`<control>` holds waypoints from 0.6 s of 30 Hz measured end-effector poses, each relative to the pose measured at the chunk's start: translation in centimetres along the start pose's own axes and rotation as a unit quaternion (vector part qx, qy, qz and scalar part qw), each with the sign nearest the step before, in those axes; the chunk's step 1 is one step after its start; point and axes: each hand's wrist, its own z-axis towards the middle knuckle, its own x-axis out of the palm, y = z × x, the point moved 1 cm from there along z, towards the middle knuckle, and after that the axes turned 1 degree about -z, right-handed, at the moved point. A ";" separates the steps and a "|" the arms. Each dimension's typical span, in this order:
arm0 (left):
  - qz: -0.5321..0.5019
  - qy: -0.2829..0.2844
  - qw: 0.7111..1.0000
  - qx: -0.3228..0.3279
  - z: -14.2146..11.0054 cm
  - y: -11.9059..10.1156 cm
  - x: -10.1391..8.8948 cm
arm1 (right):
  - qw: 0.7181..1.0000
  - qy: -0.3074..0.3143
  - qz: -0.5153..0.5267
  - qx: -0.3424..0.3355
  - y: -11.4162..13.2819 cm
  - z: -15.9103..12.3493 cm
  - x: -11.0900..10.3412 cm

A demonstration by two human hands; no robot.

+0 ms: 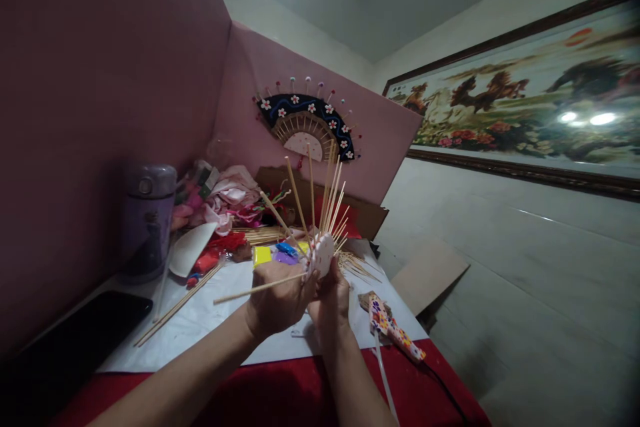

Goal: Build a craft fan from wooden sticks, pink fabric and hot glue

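A small white piece with red specks point(323, 255) is held up above the table between my two hands. Several thin wooden sticks point(296, 193) fan out from it, upward and to both sides. My left hand point(277, 293) is closed on its left side, with one stick point(257, 290) jutting out left across the hand. My right hand point(331, 297) grips the piece from below and the right, its fingers partly hidden behind it. Just beyond the hands lie yellow, blue and purple packets point(285, 257).
A flower-patterned glue gun point(393, 327) with a cord lies at right. At left are a purple bottle point(149, 220), a dark phone point(120, 310), a white dish point(193, 250) and loose sticks point(183, 303). A decorated fan point(307, 121) hangs on the pink board point(380, 127) behind.
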 end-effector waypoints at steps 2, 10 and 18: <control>0.006 -0.004 1.000 0.009 0.0 -0.2 0.0 | 1.000 -0.002 0.021 -0.001 -0.1 0.1 -0.2; -0.016 0.000 1.000 0.013 0.0 -0.5 0.0 | 0.999 -0.034 0.040 -0.012 0.0 0.0 -0.2; -0.026 -0.012 1.000 0.013 0.0 -0.4 -0.1 | 0.998 -0.035 0.012 -0.046 0.2 0.1 0.0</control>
